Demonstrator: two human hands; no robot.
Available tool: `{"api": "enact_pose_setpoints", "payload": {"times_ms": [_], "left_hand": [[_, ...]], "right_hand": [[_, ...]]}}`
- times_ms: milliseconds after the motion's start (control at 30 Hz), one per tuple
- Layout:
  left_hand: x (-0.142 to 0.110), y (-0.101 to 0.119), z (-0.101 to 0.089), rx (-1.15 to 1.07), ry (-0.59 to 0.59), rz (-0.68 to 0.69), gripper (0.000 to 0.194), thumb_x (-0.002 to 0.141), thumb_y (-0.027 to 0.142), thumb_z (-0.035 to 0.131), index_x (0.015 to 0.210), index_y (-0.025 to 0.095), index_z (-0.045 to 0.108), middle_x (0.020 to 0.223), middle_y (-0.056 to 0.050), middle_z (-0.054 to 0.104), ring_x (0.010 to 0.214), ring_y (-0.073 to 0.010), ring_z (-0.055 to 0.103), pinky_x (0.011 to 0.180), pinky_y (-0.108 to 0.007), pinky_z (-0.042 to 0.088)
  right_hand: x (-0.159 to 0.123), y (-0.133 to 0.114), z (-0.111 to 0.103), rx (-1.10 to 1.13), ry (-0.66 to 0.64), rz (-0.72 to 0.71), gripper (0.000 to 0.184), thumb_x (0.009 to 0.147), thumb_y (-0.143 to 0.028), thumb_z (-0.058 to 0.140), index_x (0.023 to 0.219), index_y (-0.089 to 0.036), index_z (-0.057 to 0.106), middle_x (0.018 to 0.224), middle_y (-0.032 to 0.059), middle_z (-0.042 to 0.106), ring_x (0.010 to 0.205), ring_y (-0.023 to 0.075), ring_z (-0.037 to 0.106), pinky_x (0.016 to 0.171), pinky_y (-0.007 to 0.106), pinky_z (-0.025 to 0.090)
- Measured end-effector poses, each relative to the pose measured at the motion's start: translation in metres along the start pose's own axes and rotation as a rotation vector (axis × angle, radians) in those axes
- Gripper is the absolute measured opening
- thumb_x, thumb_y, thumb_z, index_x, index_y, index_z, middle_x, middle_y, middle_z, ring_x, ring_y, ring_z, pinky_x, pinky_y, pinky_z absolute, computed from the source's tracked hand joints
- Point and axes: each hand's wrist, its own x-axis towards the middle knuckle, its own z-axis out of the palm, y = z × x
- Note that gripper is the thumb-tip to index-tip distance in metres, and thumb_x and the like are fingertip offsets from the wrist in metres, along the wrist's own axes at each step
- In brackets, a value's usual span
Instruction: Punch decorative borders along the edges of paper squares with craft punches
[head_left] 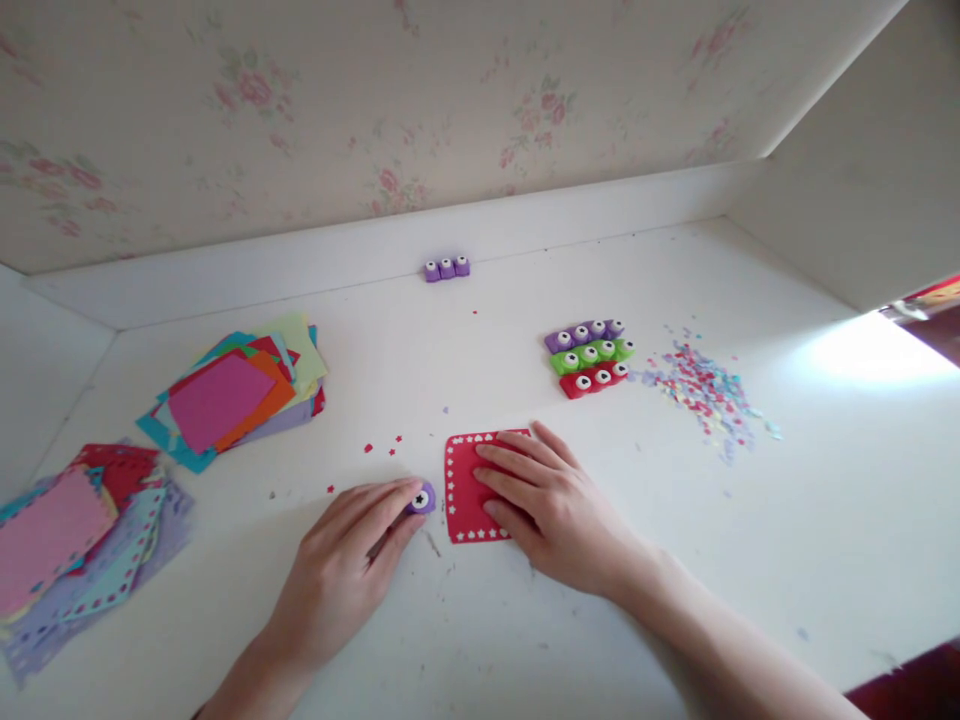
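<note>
A red paper square [463, 490] with small shapes punched along its edges lies on the white table [750, 530]. My right hand [547, 505] rests flat on it, fingers stretched out and pressing it down. Just left of the paper, my left hand [345, 565] has its fingertips around a small purple craft punch [421, 498] that stands at the paper's left edge. A few red punched bits [382, 448] lie scattered behind my left hand.
Rows of purple, green and red punches [590, 357] stand behind the paper, with a heap of confetti [705, 390] to their right. Three purple punches [447, 267] sit by the wall. Plain coloured paper [232, 395] and punched sheets [75, 540] are stacked at the left.
</note>
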Motion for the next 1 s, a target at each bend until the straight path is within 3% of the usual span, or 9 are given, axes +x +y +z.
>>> {"api": "enact_pose_setpoints", "payload": {"times_ms": [133, 300, 500, 600, 733, 833, 1000], "left_hand": [[0.001, -0.001, 0.001, 0.028, -0.003, -0.021, 0.031, 0.092, 0.02, 0.061, 0.123, 0.019, 0.06, 0.11, -0.007, 0.071, 0.101, -0.0191, 0.067, 0.09, -0.033, 0.056], [0.003, -0.002, 0.001, 0.088, -0.099, 0.027, 0.034, 0.094, 0.032, 0.059, 0.126, 0.022, 0.06, 0.116, -0.008, 0.07, 0.106, -0.0222, 0.066, 0.092, -0.036, 0.056], [0.034, -0.009, 0.0, 0.004, 0.02, -0.008, 0.022, 0.095, 0.03, 0.055, 0.113, 0.021, 0.066, 0.11, -0.007, 0.067, 0.101, -0.0188, 0.066, 0.091, -0.03, 0.056], [0.074, -0.009, 0.004, -0.079, 0.004, 0.027, 0.021, 0.094, 0.028, 0.057, 0.111, 0.02, 0.065, 0.107, -0.007, 0.067, 0.099, -0.0178, 0.066, 0.089, -0.03, 0.056], [0.146, -0.001, 0.021, -0.073, -0.077, 0.087, 0.017, 0.093, 0.024, 0.057, 0.108, 0.02, 0.065, 0.108, -0.004, 0.068, 0.096, -0.0157, 0.066, 0.087, -0.027, 0.055], [0.204, 0.01, 0.04, 0.028, -0.153, 0.158, 0.023, 0.093, 0.026, 0.057, 0.114, 0.02, 0.065, 0.113, -0.005, 0.068, 0.087, -0.015, 0.068, 0.083, -0.027, 0.054], [0.288, 0.029, 0.082, 0.095, -0.258, 0.301, 0.022, 0.091, 0.02, 0.057, 0.11, 0.017, 0.068, 0.114, -0.008, 0.069, 0.103, -0.0214, 0.064, 0.091, -0.03, 0.046]], "right_hand": [[0.001, -0.003, -0.001, 0.007, 0.036, 0.004, 0.028, 0.097, -0.029, 0.052, 0.122, -0.026, 0.064, 0.129, 0.0042, 0.065, 0.126, 0.0235, 0.052, 0.115, 0.052, 0.027], [0.002, -0.008, -0.001, 0.024, 0.129, -0.033, 0.029, 0.096, -0.026, 0.052, 0.122, -0.024, 0.064, 0.123, 0.0062, 0.068, 0.12, 0.0216, 0.056, 0.111, 0.046, 0.035], [0.002, -0.007, 0.004, 0.05, 0.165, -0.015, 0.027, 0.096, -0.024, 0.052, 0.119, -0.023, 0.065, 0.118, 0.0057, 0.069, 0.114, 0.0209, 0.058, 0.109, 0.045, 0.035], [0.002, -0.007, 0.005, 0.06, 0.182, -0.007, 0.026, 0.094, -0.022, 0.054, 0.118, -0.022, 0.065, 0.117, 0.0056, 0.07, 0.114, 0.0209, 0.057, 0.108, 0.042, 0.036], [0.001, -0.008, 0.005, 0.037, 0.198, 0.005, 0.026, 0.092, -0.022, 0.058, 0.116, -0.023, 0.066, 0.114, 0.0047, 0.07, 0.112, 0.0202, 0.058, 0.107, 0.04, 0.036], [0.001, -0.006, 0.005, 0.018, 0.196, 0.01, 0.024, 0.092, -0.024, 0.058, 0.114, -0.025, 0.066, 0.111, 0.0036, 0.071, 0.11, 0.0194, 0.059, 0.107, 0.039, 0.036], [0.002, -0.002, 0.003, 0.007, 0.146, 0.014, 0.018, 0.093, -0.028, 0.057, 0.107, -0.027, 0.068, 0.113, 0.0011, 0.071, 0.109, 0.0176, 0.059, 0.108, 0.036, 0.034]]}}
